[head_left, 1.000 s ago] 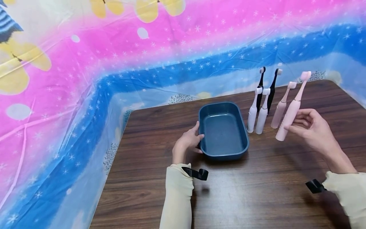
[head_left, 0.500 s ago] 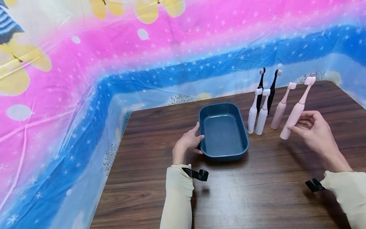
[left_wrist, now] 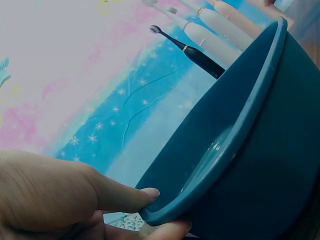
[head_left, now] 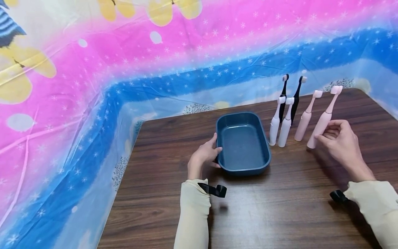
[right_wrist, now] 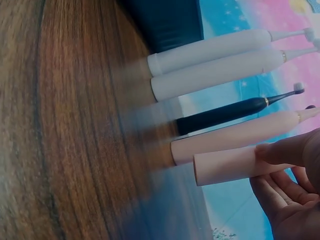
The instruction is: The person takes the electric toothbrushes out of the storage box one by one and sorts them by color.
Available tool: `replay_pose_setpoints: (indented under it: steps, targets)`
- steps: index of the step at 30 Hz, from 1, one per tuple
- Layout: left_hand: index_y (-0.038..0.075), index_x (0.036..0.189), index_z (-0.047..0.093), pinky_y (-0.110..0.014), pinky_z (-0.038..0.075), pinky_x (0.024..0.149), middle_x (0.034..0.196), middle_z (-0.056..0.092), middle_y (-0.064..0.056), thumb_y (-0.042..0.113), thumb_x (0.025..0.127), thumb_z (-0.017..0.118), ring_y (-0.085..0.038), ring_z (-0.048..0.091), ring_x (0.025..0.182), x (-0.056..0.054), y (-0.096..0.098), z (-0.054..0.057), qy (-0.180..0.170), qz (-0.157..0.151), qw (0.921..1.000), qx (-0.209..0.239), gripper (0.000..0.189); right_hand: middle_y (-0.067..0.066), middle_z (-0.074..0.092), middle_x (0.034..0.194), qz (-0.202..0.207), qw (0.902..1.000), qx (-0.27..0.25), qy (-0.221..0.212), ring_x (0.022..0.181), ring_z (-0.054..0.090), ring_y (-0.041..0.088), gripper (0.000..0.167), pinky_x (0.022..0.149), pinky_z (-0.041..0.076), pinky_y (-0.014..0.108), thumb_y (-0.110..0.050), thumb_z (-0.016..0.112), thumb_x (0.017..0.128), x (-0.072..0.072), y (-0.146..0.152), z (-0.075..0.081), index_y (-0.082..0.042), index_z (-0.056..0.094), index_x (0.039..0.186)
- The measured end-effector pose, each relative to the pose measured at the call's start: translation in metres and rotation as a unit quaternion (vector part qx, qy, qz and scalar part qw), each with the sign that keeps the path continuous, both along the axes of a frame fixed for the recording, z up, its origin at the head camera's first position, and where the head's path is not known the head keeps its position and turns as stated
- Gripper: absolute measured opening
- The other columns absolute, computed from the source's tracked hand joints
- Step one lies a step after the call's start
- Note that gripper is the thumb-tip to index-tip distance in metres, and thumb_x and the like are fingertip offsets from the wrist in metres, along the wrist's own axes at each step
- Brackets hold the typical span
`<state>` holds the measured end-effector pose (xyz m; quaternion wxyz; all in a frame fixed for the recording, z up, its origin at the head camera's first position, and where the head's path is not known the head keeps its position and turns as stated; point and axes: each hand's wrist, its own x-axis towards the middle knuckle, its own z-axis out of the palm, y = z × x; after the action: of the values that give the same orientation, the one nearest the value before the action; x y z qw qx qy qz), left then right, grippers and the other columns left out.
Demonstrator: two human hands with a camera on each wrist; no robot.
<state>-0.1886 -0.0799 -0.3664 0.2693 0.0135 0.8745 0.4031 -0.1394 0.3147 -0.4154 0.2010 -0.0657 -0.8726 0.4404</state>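
With thumb and fingers, my right hand pinches a pale pink electric toothbrush by its lower handle. Head up and slightly tilted, that toothbrush has its base close over the table. Just left of it stands a second pink electric toothbrush. Further left are two white ones, with two black ones behind, all upright. My left hand holds the left side of a dark blue rectangular basin. In the left wrist view its thumb lies over the rim, fingers outside.
The dark wood-grain table has its back edge just behind the toothbrushes. A pink and blue patterned cloth hangs along the back and left sides. A black strap sits on each wrist.
My right hand has moved the pink toothbrush slightly right and lowered it, so it stands further from the other pink one. My left hand and the basin stay in place.
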Motion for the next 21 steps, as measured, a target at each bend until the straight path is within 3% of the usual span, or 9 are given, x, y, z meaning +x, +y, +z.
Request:
replay_pose_setpoints:
  steps: [5,21]
  targets:
    - [0.034,0.154,0.005,-0.046,0.058,0.078,0.159,0.017,-0.014,0.028,0.102,0.045,-0.020,0.066,0.064,0.000,0.000,0.000,0.001,0.000,1.0000,0.001,0.066,0.021,0.055,0.117,-0.009,0.9998,0.015,-0.014,0.082,0.039,-0.027,0.056,0.070,0.037,-0.007,-0.020,0.070,0.087,-0.004,0.001,-0.003,0.005,0.038,0.125]
    - [0.034,0.154,0.006,-0.048,0.058,0.080,0.159,0.019,-0.015,0.025,0.102,0.045,-0.020,0.066,0.063,0.001,0.000,0.000,0.000,0.002,1.0000,0.007,0.066,0.031,0.058,0.116,-0.017,0.9993,0.032,-0.012,0.077,0.036,-0.031,0.054,0.067,0.035,-0.008,-0.015,0.069,0.087,-0.011,0.002,-0.012,0.008,0.039,0.125]
